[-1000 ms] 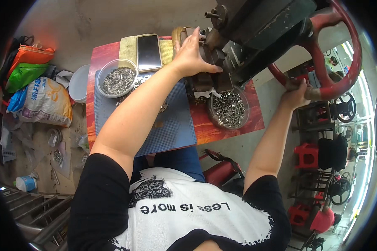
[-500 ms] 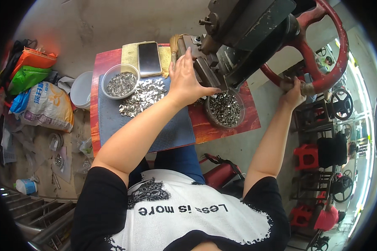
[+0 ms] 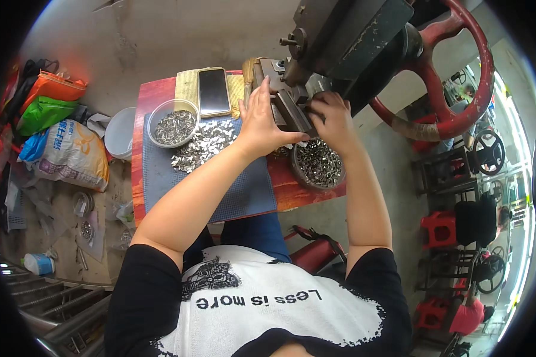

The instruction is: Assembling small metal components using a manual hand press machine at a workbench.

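At the base of a dark hand press (image 3: 363, 44) sits a metal die block (image 3: 293, 110). My left hand (image 3: 259, 122) lies along the near left side of this block, its fingers stretched forward and the thumb spread out to the right. On the block's right side my right hand (image 3: 335, 122) is bent over, fingers curled together at the die; whatever they may pinch is too small or hidden. Below that hand stands a clear round tub (image 3: 320, 169) of small metal pieces. The press's red handwheel (image 3: 452, 122) is untouched.
On a blue mesh mat (image 3: 220, 193) lie a pile of small shiny metal pieces (image 3: 211, 140) and a tub of similar pieces (image 3: 175, 126). A phone (image 3: 214, 89) rests on a yellow cloth (image 3: 187, 83). A brush (image 3: 249, 74) stands beside the die. Bags (image 3: 71, 154) and a white bucket (image 3: 119, 134) are left.
My right hand has let go of the red handwheel and moved left to the die block. The left hand stays at the block's left side.
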Demonstrator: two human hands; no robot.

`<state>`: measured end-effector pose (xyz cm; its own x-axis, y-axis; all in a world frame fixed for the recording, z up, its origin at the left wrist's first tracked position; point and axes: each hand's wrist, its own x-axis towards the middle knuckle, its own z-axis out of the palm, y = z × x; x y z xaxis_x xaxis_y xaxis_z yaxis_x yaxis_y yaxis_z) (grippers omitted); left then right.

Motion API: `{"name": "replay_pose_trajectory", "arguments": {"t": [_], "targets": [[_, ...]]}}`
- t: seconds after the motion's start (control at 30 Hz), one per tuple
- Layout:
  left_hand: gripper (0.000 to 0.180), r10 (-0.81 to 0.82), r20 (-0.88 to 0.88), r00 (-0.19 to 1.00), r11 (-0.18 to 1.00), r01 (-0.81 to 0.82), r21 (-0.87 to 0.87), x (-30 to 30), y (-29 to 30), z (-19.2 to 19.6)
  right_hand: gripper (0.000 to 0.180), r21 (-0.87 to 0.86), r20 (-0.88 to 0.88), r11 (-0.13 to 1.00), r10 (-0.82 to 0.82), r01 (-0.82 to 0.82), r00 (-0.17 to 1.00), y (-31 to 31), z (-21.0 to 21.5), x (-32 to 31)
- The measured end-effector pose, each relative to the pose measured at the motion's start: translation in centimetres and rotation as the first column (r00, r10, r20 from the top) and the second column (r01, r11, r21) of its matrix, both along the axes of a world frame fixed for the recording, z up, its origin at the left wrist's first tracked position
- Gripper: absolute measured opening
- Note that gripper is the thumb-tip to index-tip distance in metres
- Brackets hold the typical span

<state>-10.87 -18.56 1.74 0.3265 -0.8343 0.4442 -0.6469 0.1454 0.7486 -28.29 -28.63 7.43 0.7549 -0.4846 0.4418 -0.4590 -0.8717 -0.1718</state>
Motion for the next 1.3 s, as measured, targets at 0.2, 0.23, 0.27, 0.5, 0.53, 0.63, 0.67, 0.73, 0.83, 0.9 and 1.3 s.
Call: {"name": "replay_pose_trajectory", "arguments": {"t": [0.2, 0.23, 0.27, 0.5, 0.53, 0.63, 0.67, 0.73, 0.83, 0.9, 1.3], "targets": [[0.138, -0.037, -0.015, 0.999, 0.992, 0.035, -0.121, -0.3, 0.3, 2.0, 0.03, 0.069, 0.254, 0.997, 0.023, -0.042, 0.967, 0.4, 0.4, 0.2], [0.136, -0.034, 0.023, 0.999, 0.975, 0.038, -0.217, -0.6, 0.6, 2.5, 0.033, 0.191, 0.321, 0.981, -0.027, -0.037, 0.947, 1.5, 1.2, -0.2], [0.134, -0.06, 0.063, 0.996, 0.955, 0.076, -0.287, -1.2, 1.0, 3.0, 0.032, 0.371, 0.378, 0.926, -0.086, -0.066, 0.922, 1.5, 0.6, -1.2], [0.133, -0.138, 0.285, 0.949, 0.952, 0.206, -0.226, -6.6, 2.7, 2.9, 0.031, 0.727, 0.304, 0.687, -0.315, -0.005, 0.899, 3.8, -2.8, -6.6], [0.131, -0.107, 0.287, 0.952, 0.976, 0.155, -0.15, -7.2, 3.3, 2.8, 0.031, 0.771, 0.308, 0.637, -0.357, -0.012, 0.882, 3.7, -3.5, -7.2], [0.128, -0.007, 0.302, 0.953, 0.99, 0.049, -0.132, -7.3, 4.9, 3.0, 0.035, 0.62, 0.186, 0.76, -0.385, 0.196, 0.904, 4.5, -3.4, -7.3], [0.128, 0.037, 0.311, 0.95, 0.986, 0.015, -0.164, -6.9, 5.5, 3.1, 0.037, 0.529, 0.124, 0.798, -0.409, 0.288, 0.904, 5.0, -3.2, -7.0], [0.125, 0.06, 0.286, 0.956, 0.992, -0.024, -0.128, -5.2, 6.8, 3.4, 0.037, 0.473, 0.167, 0.849, -0.348, 0.235, 0.922, 5.2, -2.9, -6.7], [0.115, 0.043, 0.404, 0.914, 0.967, -0.14, 0.212, -2.9, 7.7, 3.1, 0.033, 0.59, 0.144, 0.784, -0.337, 0.193, 0.93, 2.9, -3.6, -7.2], [0.107, -0.074, 0.483, 0.873, 0.865, -0.185, 0.467, -1.3, 8.1, 2.6, 0.029, 0.904, 0.367, 0.384, -0.479, -0.186, 0.797, 2.2, -3.6, -7.9], [0.039, 0.098, 0.302, 0.948, 0.983, -0.14, 0.12, 3.5, 13.4, 1.0, 0.031, 0.71, 0.293, 0.687, -0.087, -0.156, 0.952, 11.8, -2.6, -1.5]]}}
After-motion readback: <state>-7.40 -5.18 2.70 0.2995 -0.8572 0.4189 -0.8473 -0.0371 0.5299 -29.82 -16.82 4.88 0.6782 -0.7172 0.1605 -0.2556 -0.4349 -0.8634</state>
